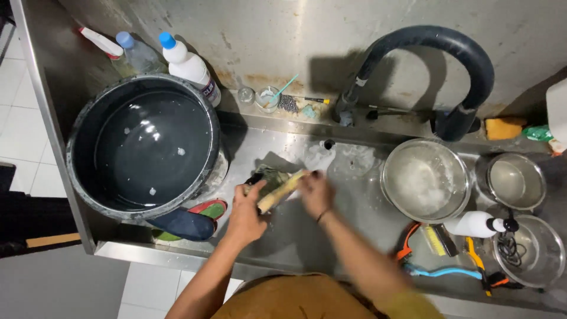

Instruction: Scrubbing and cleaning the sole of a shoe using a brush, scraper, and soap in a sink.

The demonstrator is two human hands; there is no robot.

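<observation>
While the head camera looked straight down into the steel sink (295,236), the left hand (247,215) was curled shut around a dark, wet shoe (269,177) lying on the sink floor, fingers wrapped over its near end and thumb toward the middle. The right hand (316,192) was closed on a pale wooden-backed brush (282,190), which lay slantwise across the shoe, touching it, with its lower end just beside the left thumb. Both hands met over the shoe, so that it sat between them and partly beneath them, and its exact shape was hard to make out. To the left of the shoe stood a big dark basin (142,150) holding water, its rim near the left hand but apart from it. A navy sandal (183,224) and a red-and-green one (211,208) lay tucked under the basin's near edge, just left of the left wrist. Beyond the shoe, the black curved faucet (425,53) arched over the back ledge. Right of the shoe, well apart from it, sat a steel bowl (425,180) of sudsy water, and nearer than that a white spray bottle (478,224) lay on its side.
</observation>
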